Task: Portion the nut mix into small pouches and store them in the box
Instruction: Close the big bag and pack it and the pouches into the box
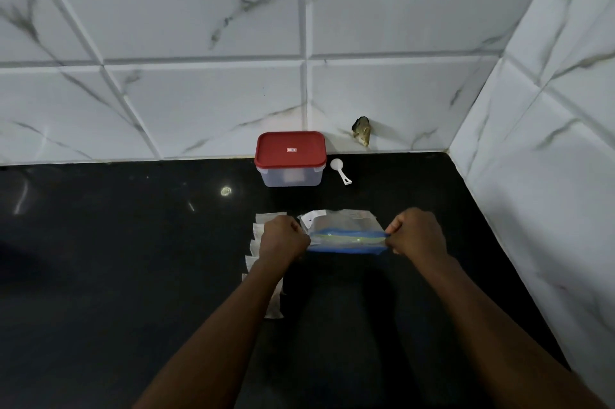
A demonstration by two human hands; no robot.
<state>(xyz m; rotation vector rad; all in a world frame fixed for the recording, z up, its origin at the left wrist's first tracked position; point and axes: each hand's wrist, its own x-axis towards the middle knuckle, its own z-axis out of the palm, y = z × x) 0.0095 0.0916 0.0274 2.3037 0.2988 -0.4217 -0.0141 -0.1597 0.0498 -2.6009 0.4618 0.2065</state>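
While left grip (283,238) and right grip (416,232) pinch ends of zip bag (346,237), red-lidded box (290,172) closed behind, contents unclear.

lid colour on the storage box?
Red lid on a translucent box, lid closed; clearest in the head view.

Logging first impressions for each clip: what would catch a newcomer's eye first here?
The left hand and right hand pinch the ends of a zip bag over the black counter. Behind it, by the tiled wall, stands a red-lidded box, a white scoop to its right.
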